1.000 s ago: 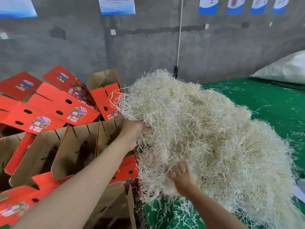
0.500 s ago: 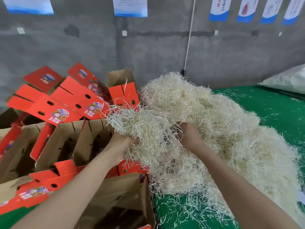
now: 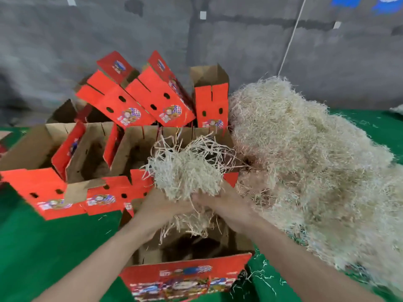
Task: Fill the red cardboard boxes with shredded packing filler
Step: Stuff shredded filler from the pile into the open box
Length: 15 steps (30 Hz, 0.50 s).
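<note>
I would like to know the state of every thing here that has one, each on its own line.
left hand, holds the clump of filler from the left.
right hand, holds the same clump from the right.
clump of filler, held in the air above the near box.
near box, open, upright, filling not clear.
filler pile, heaped loose on the green table.
rear boxes, open, tilted against each other.

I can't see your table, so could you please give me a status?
Left hand and right hand both grip one clump of filler. Clump held above nearest open red box, not yet in. Box mouth unobstructed.
</note>
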Each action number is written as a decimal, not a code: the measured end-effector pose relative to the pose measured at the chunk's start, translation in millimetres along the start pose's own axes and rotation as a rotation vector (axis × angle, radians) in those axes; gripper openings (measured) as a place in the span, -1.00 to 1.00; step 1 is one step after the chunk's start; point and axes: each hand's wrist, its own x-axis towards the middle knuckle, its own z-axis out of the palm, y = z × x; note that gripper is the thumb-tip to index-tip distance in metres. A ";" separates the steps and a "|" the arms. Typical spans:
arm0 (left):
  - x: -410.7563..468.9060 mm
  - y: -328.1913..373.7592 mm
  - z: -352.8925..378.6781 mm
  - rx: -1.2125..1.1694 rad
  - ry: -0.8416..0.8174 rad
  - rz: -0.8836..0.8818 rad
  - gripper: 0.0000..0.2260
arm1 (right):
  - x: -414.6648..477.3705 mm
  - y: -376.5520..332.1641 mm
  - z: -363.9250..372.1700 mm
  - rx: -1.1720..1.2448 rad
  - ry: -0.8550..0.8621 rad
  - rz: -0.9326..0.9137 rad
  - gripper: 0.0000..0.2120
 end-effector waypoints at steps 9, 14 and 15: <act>-10.7 -38.9 -75.3 -0.627 -0.032 -0.318 -0.61 | -2.7 32.6 -2.1 -0.048 0.191 0.224 -0.66; -11.8 -38.7 -62.6 -0.323 -0.161 -0.278 0.17 | 1.8 33.8 8.3 -0.072 0.119 0.119 -0.60; -14.8 -35.1 -51.4 -0.244 -0.206 -0.275 0.10 | 2.9 35.2 13.9 -0.044 0.070 0.139 -0.61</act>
